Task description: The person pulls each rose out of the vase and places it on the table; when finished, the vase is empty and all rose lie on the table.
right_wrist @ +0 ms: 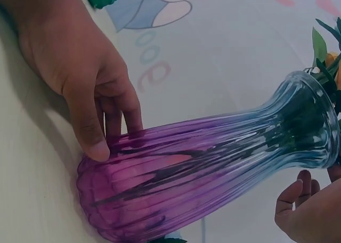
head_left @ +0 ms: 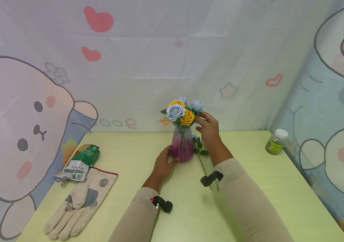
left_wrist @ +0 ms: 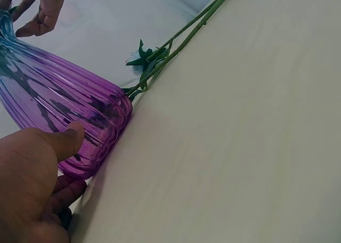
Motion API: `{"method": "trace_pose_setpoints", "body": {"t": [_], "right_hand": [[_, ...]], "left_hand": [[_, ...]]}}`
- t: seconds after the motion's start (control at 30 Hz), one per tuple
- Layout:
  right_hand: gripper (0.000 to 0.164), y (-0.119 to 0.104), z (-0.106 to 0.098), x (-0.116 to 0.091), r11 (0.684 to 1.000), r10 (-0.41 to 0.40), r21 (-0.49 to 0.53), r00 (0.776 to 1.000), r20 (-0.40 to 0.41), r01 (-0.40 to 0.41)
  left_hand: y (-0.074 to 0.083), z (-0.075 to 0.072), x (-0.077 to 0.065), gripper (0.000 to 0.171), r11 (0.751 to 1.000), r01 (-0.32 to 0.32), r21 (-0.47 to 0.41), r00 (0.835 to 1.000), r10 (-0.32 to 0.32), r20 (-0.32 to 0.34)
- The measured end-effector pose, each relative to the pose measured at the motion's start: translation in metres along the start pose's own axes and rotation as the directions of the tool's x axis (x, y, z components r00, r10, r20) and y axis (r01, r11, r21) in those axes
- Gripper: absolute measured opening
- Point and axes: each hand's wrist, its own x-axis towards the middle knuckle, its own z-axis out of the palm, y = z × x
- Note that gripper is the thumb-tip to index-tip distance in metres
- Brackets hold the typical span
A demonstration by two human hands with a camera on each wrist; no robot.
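Observation:
A ribbed glass vase point(head_left: 182, 144), purple below and bluish toward its rim, stands upright near the table's back edge. Blue roses point(head_left: 175, 112) and yellow roses point(head_left: 187, 118) fill its mouth, their dark stems showing through the glass point(right_wrist: 213, 160). Low on the vase's left side, my left hand point(head_left: 163, 164) holds it, thumb on the front and fingers around the side. My right hand point(head_left: 209, 129) is up at the right of the blooms, fingertips among them beside the neck; I cannot tell whether it pinches a stem. Another blue flower's long green stem point(head_left: 202, 164) lies right of the vase.
At the left lie a cream work glove point(head_left: 84, 201) with grey patches and a green and white packet point(head_left: 81, 163) touching its cuff. A small jar point(head_left: 276, 143) with a white lid stands near the right edge. A printed cloth point(head_left: 147, 67) hangs behind the table.

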Motion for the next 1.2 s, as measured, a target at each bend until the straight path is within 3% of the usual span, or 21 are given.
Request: {"method": "trace_pose_setpoints", "body": {"t": [0.2,0.33,0.43,0.53,0.67,0.8,0.9,1.07,1.2], "right_hand": [[0.031,-0.002,0.008,0.005,0.999,0.040,0.004,0.997,-0.065,-0.040],[0.013,-0.004,0.013,0.007,0.999,0.029,-0.021,0.996,-0.087,-0.031],[0.019,-0.005,0.015,0.007,0.999,0.028,-0.024,0.995,-0.101,-0.030],[0.014,-0.005,0.015,0.006,0.998,0.030,-0.043,0.993,-0.110,-0.035],[0.022,-0.007,0.011,0.006,0.995,-0.039,-0.091,0.992,-0.118,0.028],[0.013,-0.012,0.007,0.006,0.970,-0.188,-0.173,0.978,-0.091,0.171],[0.010,-0.016,0.004,0.006,0.946,-0.253,-0.220,0.967,-0.043,0.237],[0.024,-0.018,-0.003,0.006,0.946,-0.252,-0.206,0.967,0.017,0.250],[0.011,-0.018,-0.004,0.004,0.966,-0.218,-0.142,0.976,0.012,0.217]], "left_hand": [[-0.002,-0.001,0.001,0.073,1.000,0.005,0.003,1.000,-0.005,0.006],[-0.003,-0.002,0.001,0.073,1.000,0.011,0.005,1.000,-0.011,-0.001],[-0.002,-0.002,0.000,0.073,1.000,0.015,-0.001,1.000,-0.015,0.003],[-0.001,-0.001,-0.002,0.073,1.000,0.007,-0.009,1.000,-0.007,-0.001],[0.000,0.000,-0.001,0.073,1.000,-0.001,0.005,1.000,0.001,-0.005],[0.000,0.000,-0.001,0.073,1.000,-0.007,0.009,1.000,0.007,-0.003],[0.001,0.000,-0.001,0.073,1.000,-0.004,-0.001,1.000,0.004,0.000],[0.001,0.000,-0.002,0.073,1.000,0.001,0.000,1.000,-0.001,0.002],[0.001,0.000,-0.002,0.072,1.000,-0.006,0.001,1.000,0.006,-0.001]]}}
